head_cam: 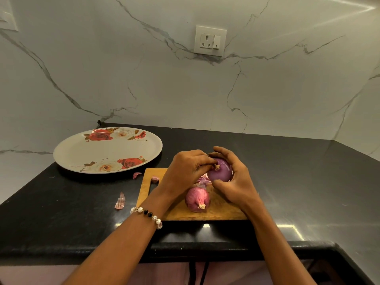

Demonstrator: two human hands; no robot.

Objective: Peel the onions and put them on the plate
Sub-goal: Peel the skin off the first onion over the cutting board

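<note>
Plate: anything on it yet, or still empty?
Empty. The plate shows only its flower print; both onions, held onion and unpeeled onion, are over the cutting board.

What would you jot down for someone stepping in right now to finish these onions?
Hands: the right hand cradles the smooth purple onion above the cutting board; the left hand pinches at its stem end.
Things: a second onion, papery skin still on, lies on the board. The floral plate sits back left, with no onions on it. Skin scraps lie on the counter.
Done: the held onion looks nearly peeled.
Left: finish it, plate it, then peel and plate the second onion.
</note>
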